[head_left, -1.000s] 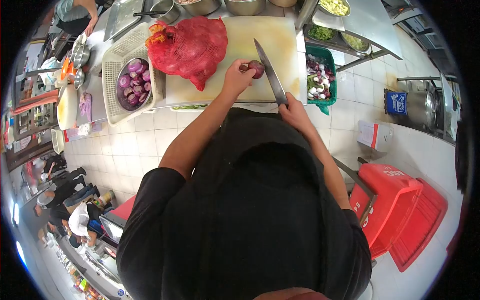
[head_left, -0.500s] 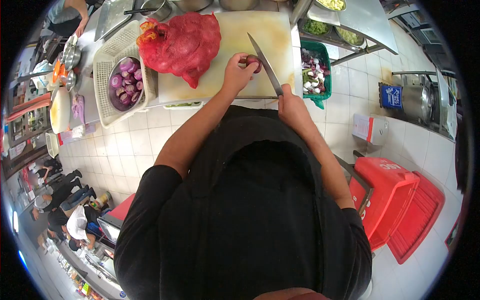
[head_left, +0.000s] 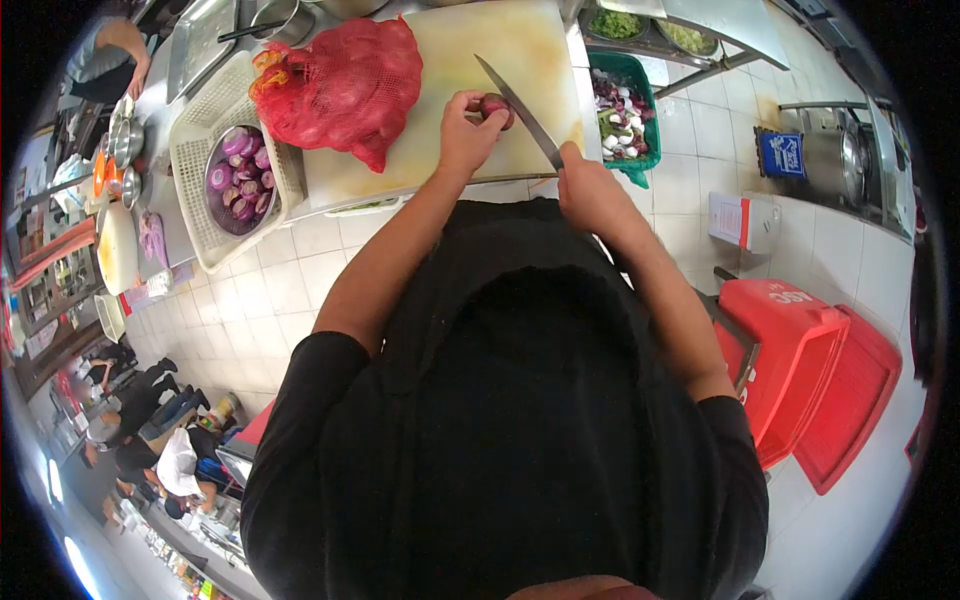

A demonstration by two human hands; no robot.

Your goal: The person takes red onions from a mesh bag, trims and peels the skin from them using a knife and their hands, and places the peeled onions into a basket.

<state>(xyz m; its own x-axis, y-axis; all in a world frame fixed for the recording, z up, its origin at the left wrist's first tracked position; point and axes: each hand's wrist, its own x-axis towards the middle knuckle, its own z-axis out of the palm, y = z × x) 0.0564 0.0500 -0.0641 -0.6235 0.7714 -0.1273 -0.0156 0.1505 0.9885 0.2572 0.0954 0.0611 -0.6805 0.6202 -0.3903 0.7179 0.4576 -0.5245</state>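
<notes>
My left hand [head_left: 468, 132] is closed around a red onion [head_left: 496, 110] above the cutting board [head_left: 450, 50]. In my right hand [head_left: 590, 190] is the handle of a long kitchen knife [head_left: 520, 112], its blade slanting up and left past the onion's right side. Whether the edge touches the onion I cannot tell. Left of my hands a red mesh bag [head_left: 345, 95] full of onions lies on the board. Farther left, a metal bowl [head_left: 212, 205] of peeled red onions sits inside a cream plastic basket [head_left: 185, 140].
Beyond the board's right edge stands a green bin [head_left: 655, 130] with onion peelings and trimmings. A red cooler box [head_left: 775, 350] with its lid open is on the floor at right. Metal trays of chopped greens [head_left: 615, 24] are at upper right. Other people [head_left: 180, 460] work at lower left.
The view has shifted a little, so the board and mesh bag appear farther up and left. Both hands keep their hold on the onion and the knife, with the blade still beside the onion.
</notes>
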